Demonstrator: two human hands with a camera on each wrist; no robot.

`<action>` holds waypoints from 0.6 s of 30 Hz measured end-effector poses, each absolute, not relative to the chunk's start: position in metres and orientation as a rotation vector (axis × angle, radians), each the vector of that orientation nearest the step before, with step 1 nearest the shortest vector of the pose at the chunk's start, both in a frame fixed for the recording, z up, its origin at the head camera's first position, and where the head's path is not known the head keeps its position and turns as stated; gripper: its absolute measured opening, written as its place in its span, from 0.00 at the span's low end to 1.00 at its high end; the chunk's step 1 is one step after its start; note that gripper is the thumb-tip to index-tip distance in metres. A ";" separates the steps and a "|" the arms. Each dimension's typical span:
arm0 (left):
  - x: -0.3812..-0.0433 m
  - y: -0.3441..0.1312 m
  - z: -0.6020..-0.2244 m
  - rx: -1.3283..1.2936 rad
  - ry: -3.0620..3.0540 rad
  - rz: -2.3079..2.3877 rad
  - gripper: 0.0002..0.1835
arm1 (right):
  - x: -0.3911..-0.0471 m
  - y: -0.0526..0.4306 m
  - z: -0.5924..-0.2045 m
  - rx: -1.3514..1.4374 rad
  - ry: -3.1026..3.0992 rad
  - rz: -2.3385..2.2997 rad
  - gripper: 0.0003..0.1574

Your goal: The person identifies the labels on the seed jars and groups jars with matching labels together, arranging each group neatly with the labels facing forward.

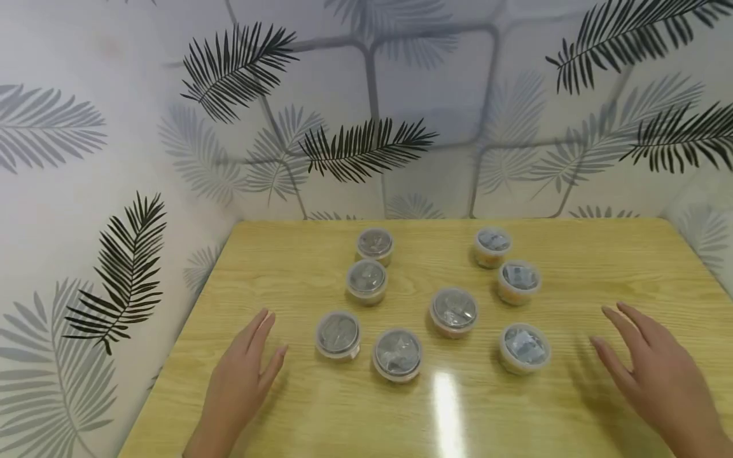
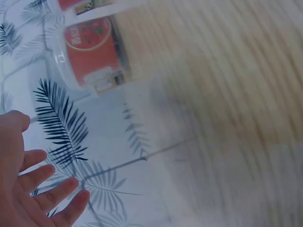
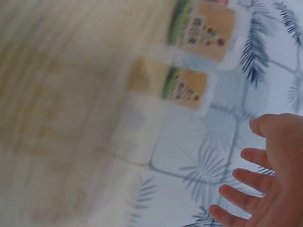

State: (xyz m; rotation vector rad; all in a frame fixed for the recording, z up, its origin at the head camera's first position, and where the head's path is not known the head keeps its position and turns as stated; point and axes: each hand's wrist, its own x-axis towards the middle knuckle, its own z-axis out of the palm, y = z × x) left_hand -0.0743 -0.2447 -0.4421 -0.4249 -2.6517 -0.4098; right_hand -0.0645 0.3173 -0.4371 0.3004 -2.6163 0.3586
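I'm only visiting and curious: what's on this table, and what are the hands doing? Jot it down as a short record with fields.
Containers: eight round, lidded tubs, all upright
Surface: wood-grained table
Label colours seen: red label; orange label
Left hand: holding nothing, nearest the leftmost tub
Right hand: holding nothing, nearest the front-right tub
Backdrop: leaf-patterned wall

I can't read any word, number or brand for certain. In my left wrist view, the lidded tub [image 2: 94, 54] carries a red label [image 2: 97, 38] with blurred Chinese-looking characters [image 2: 75, 38] inside a pale curved outline. In my right wrist view, the upper tub [image 3: 208, 33] and the lower tub [image 3: 188, 90] bear orange-and-green labels [image 3: 220, 23] whose dark characters are too soft for me to decipher.
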 end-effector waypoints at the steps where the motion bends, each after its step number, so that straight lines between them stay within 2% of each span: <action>1: -0.073 -0.242 -0.440 -0.433 -2.636 -0.430 0.30 | -0.064 0.311 -0.432 0.311 -2.584 0.380 0.33; 5: -0.065 -0.229 -0.431 -0.465 -2.596 -0.515 0.26 | -0.065 0.288 -0.416 0.406 -2.495 0.453 0.27; 9: -0.057 -0.214 -0.426 -0.519 -2.528 -0.574 0.22 | -0.064 0.268 -0.407 0.479 -2.485 0.525 0.25; 18: -0.042 -0.182 -0.433 -0.590 -2.566 -0.758 0.19 | -0.060 0.228 -0.412 0.652 -2.368 0.670 0.21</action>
